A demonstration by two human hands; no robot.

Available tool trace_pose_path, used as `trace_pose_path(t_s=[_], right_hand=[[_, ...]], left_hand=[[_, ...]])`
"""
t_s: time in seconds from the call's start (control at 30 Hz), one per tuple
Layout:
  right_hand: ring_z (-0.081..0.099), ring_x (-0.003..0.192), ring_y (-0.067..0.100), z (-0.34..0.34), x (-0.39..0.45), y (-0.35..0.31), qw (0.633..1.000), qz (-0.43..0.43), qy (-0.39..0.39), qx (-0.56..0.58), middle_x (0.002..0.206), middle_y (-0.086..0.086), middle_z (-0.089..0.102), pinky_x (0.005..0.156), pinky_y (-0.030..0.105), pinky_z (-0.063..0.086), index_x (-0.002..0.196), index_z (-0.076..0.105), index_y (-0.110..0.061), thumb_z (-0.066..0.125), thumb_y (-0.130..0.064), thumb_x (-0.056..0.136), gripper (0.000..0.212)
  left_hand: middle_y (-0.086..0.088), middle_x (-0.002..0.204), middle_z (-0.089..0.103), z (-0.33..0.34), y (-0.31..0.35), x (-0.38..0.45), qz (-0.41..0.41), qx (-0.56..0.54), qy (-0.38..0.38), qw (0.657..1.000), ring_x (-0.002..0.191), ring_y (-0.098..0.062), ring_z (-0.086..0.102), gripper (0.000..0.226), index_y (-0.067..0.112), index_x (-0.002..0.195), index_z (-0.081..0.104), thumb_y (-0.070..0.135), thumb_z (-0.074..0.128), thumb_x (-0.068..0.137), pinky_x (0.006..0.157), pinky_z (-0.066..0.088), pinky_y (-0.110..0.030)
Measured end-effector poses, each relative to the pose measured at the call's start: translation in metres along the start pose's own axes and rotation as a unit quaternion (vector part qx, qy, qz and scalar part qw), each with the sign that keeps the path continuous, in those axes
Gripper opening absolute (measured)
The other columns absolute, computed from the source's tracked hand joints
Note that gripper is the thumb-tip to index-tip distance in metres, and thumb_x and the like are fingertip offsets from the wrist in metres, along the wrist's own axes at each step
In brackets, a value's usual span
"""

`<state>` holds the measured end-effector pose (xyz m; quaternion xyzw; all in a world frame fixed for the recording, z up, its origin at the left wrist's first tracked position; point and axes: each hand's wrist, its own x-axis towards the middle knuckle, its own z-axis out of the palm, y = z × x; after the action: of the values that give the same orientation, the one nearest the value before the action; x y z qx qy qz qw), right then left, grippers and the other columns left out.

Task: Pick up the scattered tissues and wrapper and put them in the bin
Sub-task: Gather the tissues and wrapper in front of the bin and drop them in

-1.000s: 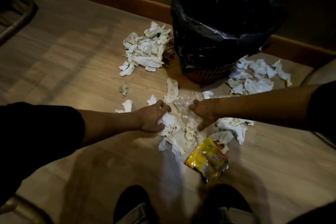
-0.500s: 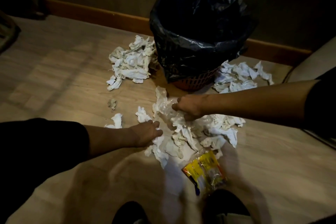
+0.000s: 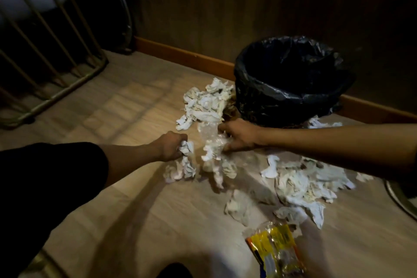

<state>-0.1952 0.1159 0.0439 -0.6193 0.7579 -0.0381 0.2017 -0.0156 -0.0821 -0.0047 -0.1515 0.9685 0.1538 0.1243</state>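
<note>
dim room, wooden floor, seen from above. left hand (image 3: 169, 145) fisted around a clump of white tissues (image 3: 184, 160), tails of paper hanging below the knuckles. right hand (image 3: 239, 135) pinched shut on a crinkled clear plastic sheet (image 3: 209, 135) with more tissue caught up in it, both bundles lifted off the floor. black-lined bin (image 3: 291, 81) just beyond the right hand, against the far wall, mouth open. one loose tissue heap (image 3: 203, 101) touching the bin's left side, a larger spread (image 3: 300, 183) on the floor to the right and nearer. yellow wrapper (image 3: 275, 253) lying flat at the near edge, apart from both hands, untouched. metal railing (image 3: 52, 56) at far left.

likely very light, soft and limp material (nothing rigid to hold); probably best scooped in bunched fistfuls, squeezed tight so stray pieces do not drop. wrapper probably slick and crackly, easiest pinched at a crumpled edge.
</note>
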Motion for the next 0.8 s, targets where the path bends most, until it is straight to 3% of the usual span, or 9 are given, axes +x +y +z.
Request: trace_pose_path(t_s=[0.1,0.2,0.3,0.4,0.5,0.6,0.7,0.8], right_hand=[[0.062,0.097,0.028,-0.043,0.017,-0.013,0.996,-0.028,0.080,0.022,0.106,0.011,0.066,0.080,0.037,0.051,0.112,0.058,-0.011,0.072,-0.045,0.079,0.050],[0.064,0.096,0.027,-0.082,0.025,-0.013,0.988,-0.029,0.149,0.040,0.099,0.004,0.065,0.082,0.039,0.050,0.103,0.060,-0.011,0.074,-0.041,0.080,0.041],[0.065,0.099,0.023,-0.113,0.020,-0.005,0.977,-0.001,0.204,0.069,0.104,0.002,0.069,0.084,0.036,0.051,0.104,0.063,-0.013,0.076,-0.038,0.080,0.037],[0.065,0.098,0.016,-0.143,0.005,0.009,0.956,0.045,0.255,0.138,0.102,-0.004,0.068,0.078,0.026,0.045,0.100,0.064,-0.024,0.078,-0.039,0.078,0.031],[0.066,0.097,0.011,-0.169,-0.016,0.031,0.915,0.072,0.314,0.244,0.105,-0.007,0.070,0.083,0.028,0.051,0.101,0.068,-0.028,0.081,-0.042,0.073,0.034],[0.068,0.097,0.009,-0.184,-0.036,0.056,0.869,0.095,0.357,0.328,0.106,-0.005,0.072,0.083,0.029,0.056,0.108,0.069,-0.024,0.083,-0.038,0.072,0.041],[0.072,0.097,0.015,-0.193,-0.053,0.080,0.815,0.106,0.384,0.421,0.110,0.002,0.073,0.082,0.034,0.061,0.115,0.067,-0.015,0.083,-0.026,0.073,0.047],[0.073,0.100,0.019,-0.201,-0.073,0.100,0.766,0.115,0.410,0.481,0.113,0.006,0.072,0.082,0.035,0.061,0.117,0.065,-0.011,0.081,-0.018,0.075,0.046]], left_hand=[[-0.016,0.103,0.069,-0.030,-0.007,-0.006,-0.075,-0.089,0.095,0.989,0.099,-0.034,0.065,0.034,0.007,0.105,0.062,0.025,0.075,0.079,0.075,0.044,-0.031],[-0.008,0.097,0.067,-0.053,0.001,-0.006,-0.134,-0.198,0.194,0.951,0.093,-0.029,0.064,0.030,0.008,0.105,0.064,0.020,0.076,0.080,0.072,0.042,-0.026],[-0.003,0.105,0.068,-0.068,0.020,0.000,-0.159,-0.303,0.227,0.912,0.094,-0.020,0.064,0.036,0.013,0.116,0.064,0.016,0.076,0.082,0.077,0.048,-0.027],[-0.001,0.102,0.071,-0.089,0.040,0.013,-0.147,-0.358,0.252,0.887,0.091,-0.019,0.067,0.029,0.017,0.110,0.066,0.018,0.075,0.083,0.076,0.051,-0.028],[0.001,0.094,0.072,-0.119,0.067,0.029,-0.100,-0.399,0.279,0.868,0.086,-0.016,0.068,0.019,0.020,0.101,0.066,0.015,0.073,0.085,0.068,0.050,-0.025],[0.000,0.094,0.071,-0.146,0.097,0.049,-0.065,-0.441,0.285,0.849,0.086,-0.015,0.068,0.023,0.018,0.105,0.065,0.013,0.072,0.084,0.064,0.052,-0.025],[-0.005,0.096,0.073,-0.167,0.125,0.072,-0.041,-0.472,0.304,0.827,0.092,-0.024,0.070,0.022,0.019,0.100,0.067,0.013,0.075,0.081,0.080,0.058,-0.039],[-0.007,0.099,0.074,-0.188,0.155,0.096,-0.020,-0.524,0.294,0.799,0.096,-0.029,0.071,0.020,0.017,0.102,0.067,0.014,0.074,0.083,0.087,0.057,-0.048]])
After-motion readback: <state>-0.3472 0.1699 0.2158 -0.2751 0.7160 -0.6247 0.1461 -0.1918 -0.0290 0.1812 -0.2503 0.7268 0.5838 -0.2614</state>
